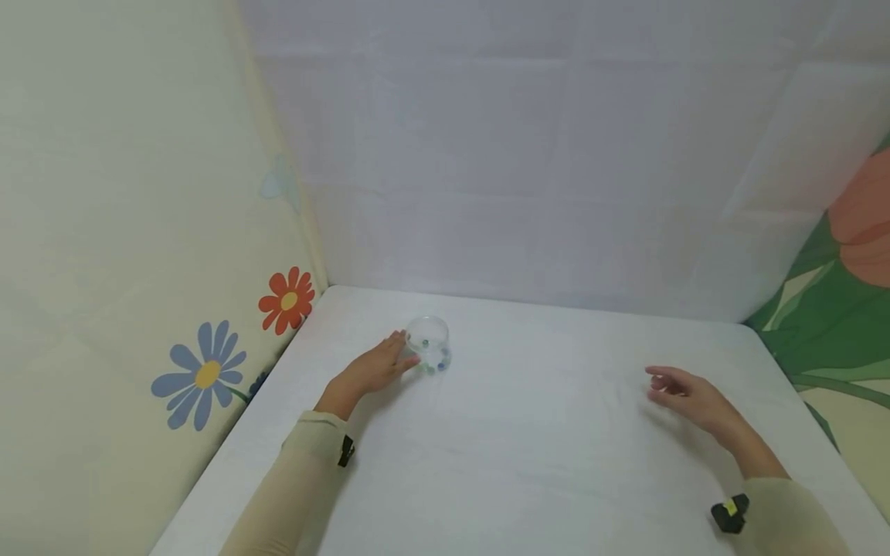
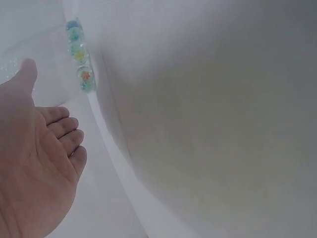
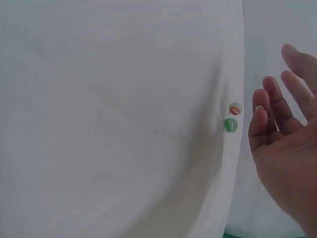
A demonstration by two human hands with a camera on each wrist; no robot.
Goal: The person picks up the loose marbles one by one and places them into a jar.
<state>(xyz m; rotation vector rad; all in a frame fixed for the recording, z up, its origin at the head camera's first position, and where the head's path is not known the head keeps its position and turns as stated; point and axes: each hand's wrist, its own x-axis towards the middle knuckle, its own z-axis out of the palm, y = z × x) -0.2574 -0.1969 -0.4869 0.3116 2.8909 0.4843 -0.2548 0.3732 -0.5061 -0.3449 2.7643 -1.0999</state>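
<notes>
A clear cup (image 1: pixel 429 330) stands on the white table, toward its far left part. Several glass marbles (image 2: pixel 79 55), with blue, green, yellow and orange swirls, lie at its bottom. My left hand (image 1: pixel 375 366) is at the cup's left side, thumb on the near side and fingers extended, not wrapped round it. Over the table on the right, my right hand (image 1: pixel 691 398) hovers with loosely bent fingers and nothing in them. Near its fingertips in the right wrist view lie an orange-streaked marble (image 3: pixel 235 108) and a green marble (image 3: pixel 230 125); neither can be made out in the head view.
The white table (image 1: pixel 487 448) runs back to a pale hanging cloth (image 1: pixel 521 170). A cream wall cloth with printed flowers (image 1: pixel 207 374) borders the left side. On the right is a cloth with a large printed tulip and leaves (image 1: pixel 827 332).
</notes>
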